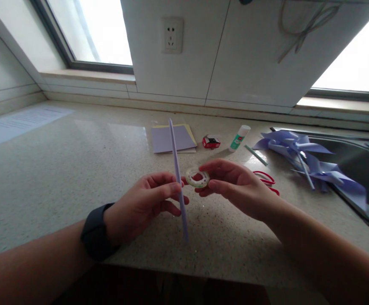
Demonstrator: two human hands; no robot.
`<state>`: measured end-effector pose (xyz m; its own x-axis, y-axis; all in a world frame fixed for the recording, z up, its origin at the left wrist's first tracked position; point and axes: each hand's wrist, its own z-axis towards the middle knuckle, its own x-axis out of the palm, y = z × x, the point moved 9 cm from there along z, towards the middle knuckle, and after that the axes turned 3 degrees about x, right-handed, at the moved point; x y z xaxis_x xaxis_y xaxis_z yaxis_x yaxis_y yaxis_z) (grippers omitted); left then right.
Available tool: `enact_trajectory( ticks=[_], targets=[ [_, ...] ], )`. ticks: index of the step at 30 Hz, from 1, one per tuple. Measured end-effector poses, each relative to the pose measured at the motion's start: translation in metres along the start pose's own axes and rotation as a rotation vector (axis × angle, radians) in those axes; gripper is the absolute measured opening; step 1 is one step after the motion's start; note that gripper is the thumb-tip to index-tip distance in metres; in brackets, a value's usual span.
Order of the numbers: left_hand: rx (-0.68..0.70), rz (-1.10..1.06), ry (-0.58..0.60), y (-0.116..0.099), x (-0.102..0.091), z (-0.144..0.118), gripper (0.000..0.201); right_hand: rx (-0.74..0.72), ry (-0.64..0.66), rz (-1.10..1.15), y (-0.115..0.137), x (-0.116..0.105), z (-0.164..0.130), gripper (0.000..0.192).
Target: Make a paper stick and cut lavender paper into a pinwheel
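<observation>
1. Head view: left hand [146,203] pinches a lavender paper strip [178,178], held upright above the counter [76,169] near its front edge.
2. Right hand [235,184] grips a tape roll [197,177], touching the strip.
3. Beyond: bare counter left; red scissors [267,180] right.

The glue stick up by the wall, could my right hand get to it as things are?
Probably not straight away: the right hand is holding the tape roll. The counter between it and the glue stick looks bare, though.
</observation>
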<state>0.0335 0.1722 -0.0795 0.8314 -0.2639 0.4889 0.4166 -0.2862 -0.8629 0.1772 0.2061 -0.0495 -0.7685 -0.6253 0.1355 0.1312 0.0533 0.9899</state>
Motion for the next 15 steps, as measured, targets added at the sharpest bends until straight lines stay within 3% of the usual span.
enact_trajectory(
  ticks=[6,15],
  targets=[
    [0.007,-0.014,0.009,0.0,0.002,-0.001,0.015,-0.002,0.024,-0.288,-0.002,0.008,-0.003,0.022],
    [0.004,-0.001,0.041,0.004,0.002,-0.001,0.014,0.021,0.065,-0.347,-0.005,0.013,-0.005,0.018]
  ],
)
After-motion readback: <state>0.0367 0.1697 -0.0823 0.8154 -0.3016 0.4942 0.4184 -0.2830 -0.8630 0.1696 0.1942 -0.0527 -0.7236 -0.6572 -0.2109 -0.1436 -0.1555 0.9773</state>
